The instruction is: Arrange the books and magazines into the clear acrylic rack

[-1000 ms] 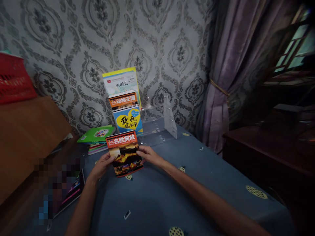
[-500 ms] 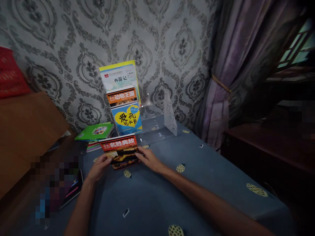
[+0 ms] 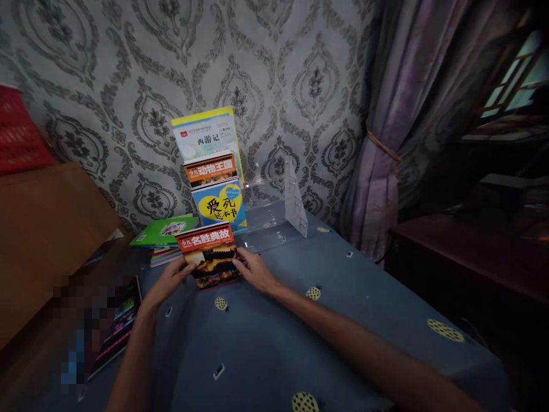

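Between my two hands is a book [image 3: 211,257] with a red title band and a dark golden cover. My left hand [image 3: 175,276] grips its left edge, thumb on the front. On the right edge, my right hand [image 3: 256,271] pinches it the same way. The book leans back, low in front of a clear tiered book stand [image 3: 295,197]. Behind it on the stand's left side rise a blue book with a yellow heart [image 3: 221,205], an orange-banded book [image 3: 211,169] and a taller yellow-edged book [image 3: 206,137]. The held book hides the stand's front left corner.
A green book [image 3: 160,230] tops a small stack left of the stand. A dark magazine [image 3: 122,326], partly pixelated, lies at the left by my forearm. Further left stands a brown board or box [image 3: 51,229]. A patterned blue cloth [image 3: 266,355] covers the table; a purple curtain [image 3: 381,183] hangs at right.
Both hands have raised the red-banded book slightly and brought it closer to the stand, so it covers more of the blue book's lower edge. More of the magazine at left shows.
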A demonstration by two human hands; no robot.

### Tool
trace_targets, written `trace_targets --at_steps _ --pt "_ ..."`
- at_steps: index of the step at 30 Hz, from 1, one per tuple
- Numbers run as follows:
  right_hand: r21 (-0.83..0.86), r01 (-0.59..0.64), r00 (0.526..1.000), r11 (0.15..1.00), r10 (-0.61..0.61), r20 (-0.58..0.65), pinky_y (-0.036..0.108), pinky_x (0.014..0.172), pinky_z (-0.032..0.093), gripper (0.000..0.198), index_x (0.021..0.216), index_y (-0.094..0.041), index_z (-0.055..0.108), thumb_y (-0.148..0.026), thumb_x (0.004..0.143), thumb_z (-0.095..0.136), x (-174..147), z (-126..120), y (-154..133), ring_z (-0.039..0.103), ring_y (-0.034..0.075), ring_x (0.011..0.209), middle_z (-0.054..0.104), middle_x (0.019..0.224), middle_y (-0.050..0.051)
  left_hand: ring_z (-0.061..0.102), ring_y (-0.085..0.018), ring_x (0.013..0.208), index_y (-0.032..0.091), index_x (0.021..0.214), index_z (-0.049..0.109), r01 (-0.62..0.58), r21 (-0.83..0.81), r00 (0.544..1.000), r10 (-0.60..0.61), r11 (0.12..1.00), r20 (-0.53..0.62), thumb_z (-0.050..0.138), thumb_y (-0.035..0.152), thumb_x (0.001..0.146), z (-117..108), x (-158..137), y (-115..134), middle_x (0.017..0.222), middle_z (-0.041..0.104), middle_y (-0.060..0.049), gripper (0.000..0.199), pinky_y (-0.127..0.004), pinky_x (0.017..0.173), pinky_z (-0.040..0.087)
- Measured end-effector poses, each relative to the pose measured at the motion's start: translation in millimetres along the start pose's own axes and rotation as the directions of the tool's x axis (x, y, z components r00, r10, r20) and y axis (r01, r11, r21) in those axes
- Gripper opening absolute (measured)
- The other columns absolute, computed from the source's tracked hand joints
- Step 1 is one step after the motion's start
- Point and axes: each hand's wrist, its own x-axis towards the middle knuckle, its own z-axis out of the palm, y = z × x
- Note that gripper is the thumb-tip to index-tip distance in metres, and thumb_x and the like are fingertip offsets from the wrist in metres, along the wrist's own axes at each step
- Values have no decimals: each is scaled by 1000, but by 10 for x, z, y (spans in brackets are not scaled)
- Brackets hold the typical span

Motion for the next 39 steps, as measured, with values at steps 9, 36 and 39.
trace_targets --at_steps 9,36,39 --pt "-168 -66 986 983 39 -159 26 62 42 11 94 -23 55 -30 92 47 215 -32 159 57 18 62 63 72 0 66 -25 78 16 98 70 15 151 999 -20 988 32 72 55 63 32 420 131 91 74 -8 52 -34 65 54" --pt "-135 37 975 990 -65 -214 30 68 49 16 96 -23 56 -35 93 47 538 -564 175 68 22 81 72 88 5 69 -26 108 17 120 61 -322 259 910 374 910 -182 55 29 89 440 651 272 118 74 -10 34 -38 90 54" --pt "-166 23 985 986 -51 -165 32 71 49 17 94 -22 56 -36 93 46 534 -535 256 68 24 82 72 89 6 69 -26 108 19 120 60 -316 282 904 377 906 -200 55 27 89 456 658 200 117 74 -9 33 -39 92 53"
